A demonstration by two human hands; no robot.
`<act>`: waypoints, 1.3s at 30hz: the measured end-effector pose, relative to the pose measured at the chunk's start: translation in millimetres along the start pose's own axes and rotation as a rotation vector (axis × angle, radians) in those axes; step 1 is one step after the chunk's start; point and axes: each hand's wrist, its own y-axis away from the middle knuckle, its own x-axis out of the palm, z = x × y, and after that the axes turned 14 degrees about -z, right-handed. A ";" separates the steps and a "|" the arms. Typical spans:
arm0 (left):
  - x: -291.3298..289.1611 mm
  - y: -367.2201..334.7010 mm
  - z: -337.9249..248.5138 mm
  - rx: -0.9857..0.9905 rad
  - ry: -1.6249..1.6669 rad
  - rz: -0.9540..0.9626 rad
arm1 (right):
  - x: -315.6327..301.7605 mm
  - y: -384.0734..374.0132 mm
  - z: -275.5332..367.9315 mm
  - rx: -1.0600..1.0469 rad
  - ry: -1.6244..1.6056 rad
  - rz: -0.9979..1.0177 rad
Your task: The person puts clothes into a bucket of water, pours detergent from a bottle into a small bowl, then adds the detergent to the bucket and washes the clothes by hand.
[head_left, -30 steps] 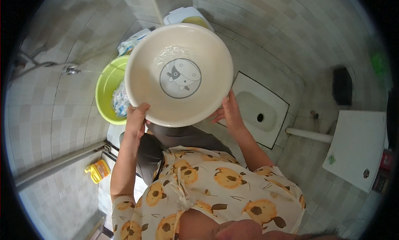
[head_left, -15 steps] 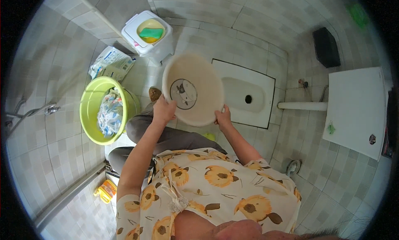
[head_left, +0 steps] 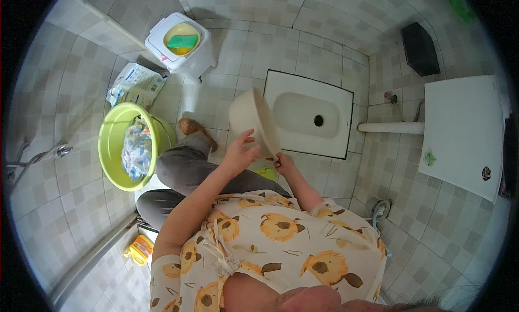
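Observation:
Before me a cream-coloured plastic wash basin is tipped on edge. Its outer wall faces left and its open side is turned toward the right. My right hand grips the rim at the basin's near end, fingers closed on it. Beside the near lower part of the wall is my left hand, its fingers apart and not wrapped round the rim; whether a fingertip touches the wall I cannot tell. Just to the right of the basin lies a white squat toilet set in the tiled floor.
At left stands a lime-green bucket holding crumpled patterned cloth. Behind it are a plastic package and a white lidded bin bearing a bowl with a green sponge. A white pipe and white cabinet are right.
The basin has turned from facing me to standing on edge, its printed inside now hidden. My left hand has left the rim and moved right, toward my right hand.

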 end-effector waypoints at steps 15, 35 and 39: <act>-8.5 -10.4 -1.2 -0.110 0.161 -0.012 | -16.9 63.1 83.0 0.097 -0.589 0.407; -72.5 36.8 -24.9 0.031 0.281 -0.059 | 222.5 215.9 124.8 -0.615 0.255 0.401; -110.4 77.1 -34.8 0.003 0.633 -0.195 | 286.9 266.8 114.2 -0.896 0.433 0.505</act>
